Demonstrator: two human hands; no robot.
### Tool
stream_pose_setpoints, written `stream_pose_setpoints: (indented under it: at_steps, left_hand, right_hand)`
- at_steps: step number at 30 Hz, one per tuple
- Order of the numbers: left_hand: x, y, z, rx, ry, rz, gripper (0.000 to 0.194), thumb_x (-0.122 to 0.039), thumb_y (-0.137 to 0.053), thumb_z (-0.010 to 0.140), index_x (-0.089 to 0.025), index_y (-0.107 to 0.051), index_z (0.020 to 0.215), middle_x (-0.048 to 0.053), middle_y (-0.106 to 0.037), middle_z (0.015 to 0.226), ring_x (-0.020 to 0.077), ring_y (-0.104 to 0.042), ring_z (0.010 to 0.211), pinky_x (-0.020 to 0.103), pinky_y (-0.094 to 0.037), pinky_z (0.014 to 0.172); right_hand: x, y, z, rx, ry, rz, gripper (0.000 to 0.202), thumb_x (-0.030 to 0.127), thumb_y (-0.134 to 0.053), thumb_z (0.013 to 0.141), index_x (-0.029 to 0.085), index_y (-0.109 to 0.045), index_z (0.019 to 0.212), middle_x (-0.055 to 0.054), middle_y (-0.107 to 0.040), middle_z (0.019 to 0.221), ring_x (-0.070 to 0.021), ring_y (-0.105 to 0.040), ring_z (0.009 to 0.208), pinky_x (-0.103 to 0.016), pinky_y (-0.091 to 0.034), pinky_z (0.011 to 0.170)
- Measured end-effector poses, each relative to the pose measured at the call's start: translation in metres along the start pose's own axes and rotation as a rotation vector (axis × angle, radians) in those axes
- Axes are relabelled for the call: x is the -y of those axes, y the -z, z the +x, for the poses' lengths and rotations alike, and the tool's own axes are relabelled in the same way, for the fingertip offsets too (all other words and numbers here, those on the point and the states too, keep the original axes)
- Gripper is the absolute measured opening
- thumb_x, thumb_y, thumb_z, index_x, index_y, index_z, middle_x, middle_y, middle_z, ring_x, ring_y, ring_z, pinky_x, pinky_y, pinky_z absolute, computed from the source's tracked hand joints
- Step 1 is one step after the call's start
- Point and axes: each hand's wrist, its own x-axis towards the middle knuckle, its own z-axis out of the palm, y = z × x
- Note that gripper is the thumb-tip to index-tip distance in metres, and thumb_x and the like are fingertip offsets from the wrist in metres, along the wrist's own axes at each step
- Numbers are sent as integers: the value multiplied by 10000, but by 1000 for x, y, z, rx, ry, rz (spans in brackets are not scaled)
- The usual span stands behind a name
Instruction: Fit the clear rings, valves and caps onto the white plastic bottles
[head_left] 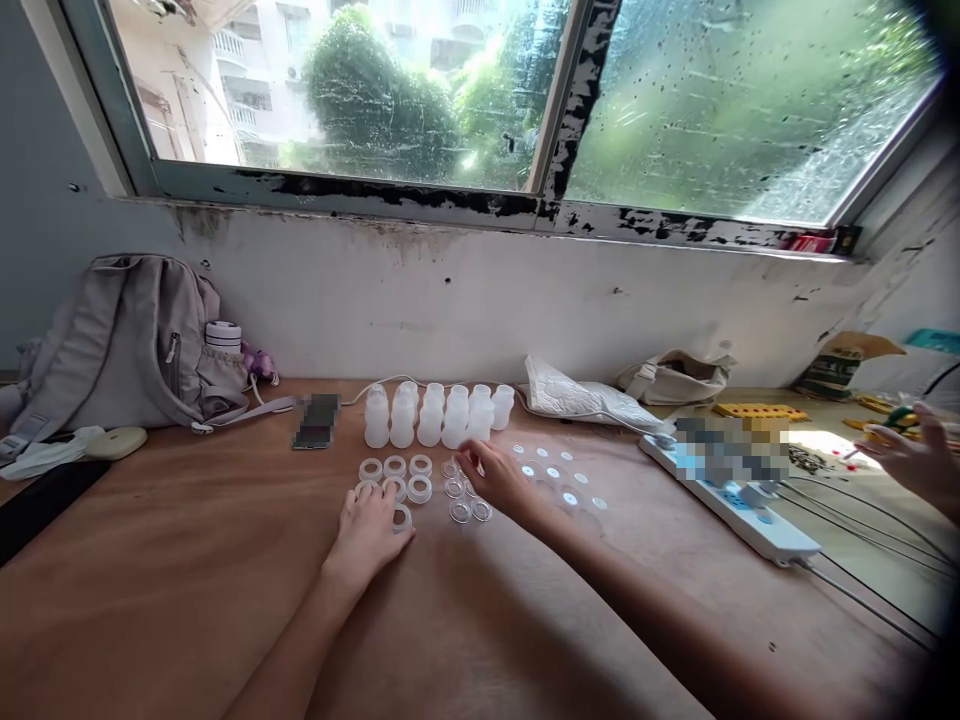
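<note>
My left hand (367,525) lies over a group of white plastic rings (394,466), fingers spread and touching or just above the nearest ones; it partly hides some. My right hand (491,472) hovers over small transparent plastic rings (460,512), its fingers bent and pinched together. Whether something small is between those fingertips cannot be made out. Just behind both hands, translucent white plastic bottles (430,420) stand upright in rows, without caps. Thin transparent discs (570,499) with pale centres lie to the right of my right hand, beside my forearm.
A phone (316,420) and grey backpack (142,340) are at left. White plastic packaging (577,395) lies by the wall. On the right are a power strip (750,520) with cables, a cloth bag (679,377) and another person's hand (919,455) holding something small.
</note>
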Motion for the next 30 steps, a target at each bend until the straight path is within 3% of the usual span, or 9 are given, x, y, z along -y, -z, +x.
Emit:
stream_pose_setpoints:
  at_steps: [4, 7, 11, 16, 20, 24, 30]
  left_hand:
    - [-12, -2, 2, -104, -172, -170, 288, -353, -545, 719, -198, -521, 961, 73, -593, 929, 232, -548, 850, 357, -419, 754]
    - [-22, -8, 0, -147, -308, -273, 358, -294, -523, 747, -219, -473, 1094, 71, -560, 994, 224, -533, 907, 346, -434, 778]
    - [-31, -18, -3, -146, -343, -321, 355, -230, -514, 747, -230, -471, 1100, 68, -546, 1020, 225, -522, 960, 363, -428, 838]
    - [-32, -23, -3, -171, -332, -378, 337, -229, -497, 766, -221, -438, 1098, 71, -554, 1049, 225, -517, 1009, 376, -423, 875]
    - [-33, -24, -4, -163, -332, -402, 317, -267, -519, 768, -208, -436, 1068, 66, -580, 1014, 213, -547, 961, 355, -450, 833]
    - [-38, -24, -7, -140, -343, -414, 317, -300, -521, 773, -202, -443, 1065, 75, -591, 988, 215, -563, 916, 356, -464, 794]
    - [-43, -25, -9, -135, -358, -422, 369, -294, -499, 789, -185, -429, 1135, 100, -586, 1039, 221, -553, 959, 372, -449, 825]
  right_hand:
    - [-16, -5, -50, 7, -136, -7, 202, 344, -386, 839, 189, -513, 809, 8, -525, 586, -126, -497, 506, -223, -334, 500]
    - [-23, -11, -66, 77, -176, 4, 192, 359, -402, 827, 198, -495, 876, 15, -530, 586, -140, -521, 515, -231, -350, 501]
    - [-30, -16, -70, 157, -144, 55, 145, 299, -450, 802, 214, -502, 907, 11, -561, 645, -140, -539, 564, -237, -383, 536]
    - [-38, -14, -73, 171, -98, 166, 165, 245, -484, 788, 214, -507, 949, -8, -557, 750, -136, -548, 624, -252, -430, 589]
    - [-37, -10, -75, 98, -109, 226, 156, 233, -491, 788, 219, -494, 943, -37, -527, 889, -122, -546, 636, -258, -453, 599]
    - [-28, -7, -76, 20, -114, 270, 178, 167, -487, 765, 218, -455, 933, -23, -532, 795, -133, -541, 630, -255, -455, 574]
    - [-7, -9, -83, -14, 50, 319, 215, 114, -416, 794, 230, -477, 964, -44, -535, 847, -152, -542, 700, -271, -461, 616]
